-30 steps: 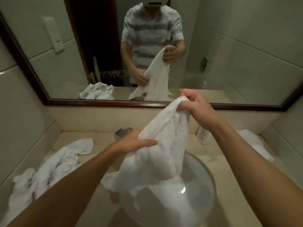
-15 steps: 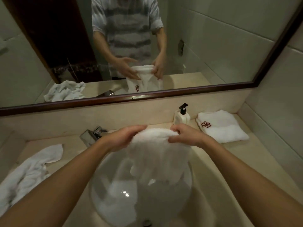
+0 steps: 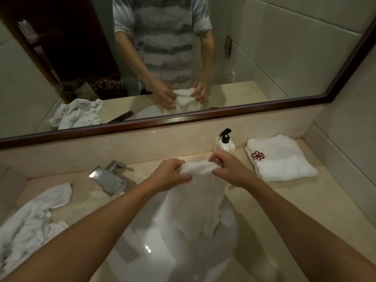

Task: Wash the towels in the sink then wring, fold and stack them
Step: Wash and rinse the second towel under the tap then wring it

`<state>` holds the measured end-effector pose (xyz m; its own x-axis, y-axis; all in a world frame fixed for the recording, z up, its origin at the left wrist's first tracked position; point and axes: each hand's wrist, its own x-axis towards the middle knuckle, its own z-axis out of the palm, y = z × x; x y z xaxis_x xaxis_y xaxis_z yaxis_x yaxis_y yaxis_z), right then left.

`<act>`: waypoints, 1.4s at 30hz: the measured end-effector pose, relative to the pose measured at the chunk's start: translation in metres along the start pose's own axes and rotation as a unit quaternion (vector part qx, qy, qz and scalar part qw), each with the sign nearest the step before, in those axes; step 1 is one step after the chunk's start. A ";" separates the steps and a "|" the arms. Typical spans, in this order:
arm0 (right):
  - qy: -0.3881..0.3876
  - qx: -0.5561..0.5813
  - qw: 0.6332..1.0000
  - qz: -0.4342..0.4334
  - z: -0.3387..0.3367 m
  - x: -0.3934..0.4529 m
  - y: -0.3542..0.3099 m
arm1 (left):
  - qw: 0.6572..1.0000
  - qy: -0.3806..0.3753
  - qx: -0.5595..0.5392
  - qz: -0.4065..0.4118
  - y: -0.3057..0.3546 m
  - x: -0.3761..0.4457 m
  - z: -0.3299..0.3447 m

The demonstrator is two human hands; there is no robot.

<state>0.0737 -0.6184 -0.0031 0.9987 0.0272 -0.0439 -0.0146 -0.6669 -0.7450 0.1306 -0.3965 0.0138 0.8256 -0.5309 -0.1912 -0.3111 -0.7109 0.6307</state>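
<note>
Both our hands were up over the sink (image 3: 230,239), a little apart, each one squeezing the same wet towel (image 3: 198,169). Our left hand (image 3: 169,173) had its fingers curled tight round one end of the bunched top. Our right hand (image 3: 227,169) gripped the other end. Between them the towel was rolled thin, and the rest hung down into the white bowl. We saw a folded towel (image 3: 282,161) with a red flower on the counter (image 3: 305,200) to the right, near a soap pump bottle (image 3: 223,142). A crumpled towel (image 3: 32,220) lay on the left side, past the shiny tap (image 3: 108,180). We could see our hands in the mirror (image 3: 264,58) too.
</note>
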 end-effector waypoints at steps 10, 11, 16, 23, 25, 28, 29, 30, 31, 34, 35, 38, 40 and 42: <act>0.082 -0.007 0.991 0.105 -0.007 0.009 0.048 | 0.990 -0.123 -0.045 -0.059 0.006 0.061 0.021; 0.073 -0.013 0.990 0.123 -0.008 0.010 0.054 | 0.974 -0.129 -0.165 -0.081 0.010 0.065 0.018; 0.039 -0.020 0.992 0.114 -0.024 0.013 0.058 | 0.882 -0.102 -0.423 -0.180 0.030 0.095 0.025; 0.239 -0.080 0.967 -0.033 -0.048 0.054 0.045 | 0.860 -0.055 -0.461 -0.211 0.056 0.139 0.040; 0.209 -0.164 0.962 -0.069 -0.037 0.061 0.055 | 0.841 -0.066 -0.481 -0.241 0.056 0.141 0.046; 0.180 -0.212 0.955 -0.108 -0.015 0.057 0.069 | 0.828 -0.067 -0.501 -0.243 0.054 0.144 0.049; 0.180 -0.202 0.956 -0.115 -0.011 0.056 0.071 | 0.824 -0.067 -0.508 -0.241 0.055 0.145 0.049; 0.184 -0.190 0.957 -0.116 -0.008 0.057 0.072 | 0.823 -0.068 -0.511 -0.238 0.056 0.145 0.048; 0.186 -0.178 0.960 -0.113 -0.008 0.059 0.072 | 0.823 -0.068 -0.511 -0.239 0.057 0.145 0.048; 0.166 -0.082 0.979 -0.080 -0.013 0.062 0.071 | 0.824 -0.078 -0.508 -0.240 0.061 0.145 0.048; 0.152 -0.038 0.985 -0.068 -0.018 0.062 0.071 | 0.822 -0.082 -0.509 -0.241 0.062 0.144 0.048; 0.145 -0.003 0.986 -0.078 -0.038 0.066 0.076 | 0.817 -0.082 -0.512 -0.250 0.057 0.143 0.050; 0.149 -0.033 0.983 -0.101 -0.045 0.070 0.083 | 0.815 -0.085 -0.514 -0.253 0.055 0.144 0.052; 0.157 -0.049 0.979 -0.118 -0.045 0.074 0.087 | 0.815 -0.086 -0.517 -0.248 0.056 0.145 0.053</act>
<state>0.1481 -0.7074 -0.0414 0.9399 -0.0310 0.3401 0.2078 -0.7384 -0.6415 0.2079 -0.5373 -0.0184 0.6234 -0.4168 -0.6616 0.6768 -0.1362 0.7235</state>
